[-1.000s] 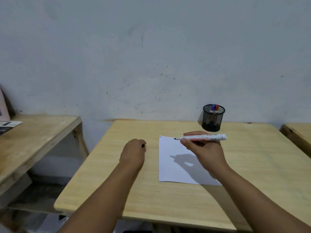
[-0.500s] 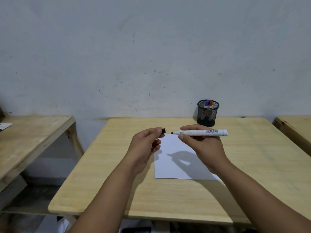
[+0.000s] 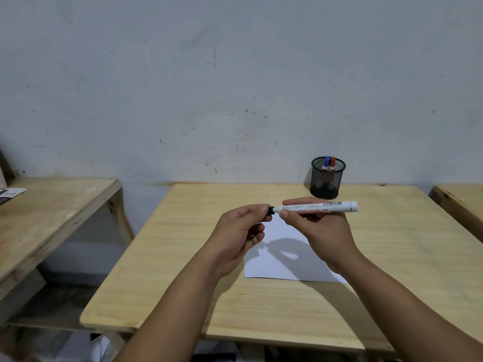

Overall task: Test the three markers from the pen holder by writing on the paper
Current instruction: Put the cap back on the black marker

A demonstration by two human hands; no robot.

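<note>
Your left hand (image 3: 239, 232) pinches the black cap (image 3: 271, 210) at the tip of the white marker (image 3: 317, 207), which your right hand (image 3: 317, 227) grips level, above the paper (image 3: 283, 259) lying on the surface (image 3: 167, 257) beneath both hands. Beyond your right hand, the mesh pen holder (image 3: 327, 178) keeps the blue marker (image 3: 326, 163) and red marker (image 3: 332, 162) upright

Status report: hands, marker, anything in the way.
Right hand grips white marker level above paper. Left hand pinches black cap at its tip. Two markers wait in pen holder. Nothing in the way.
</note>
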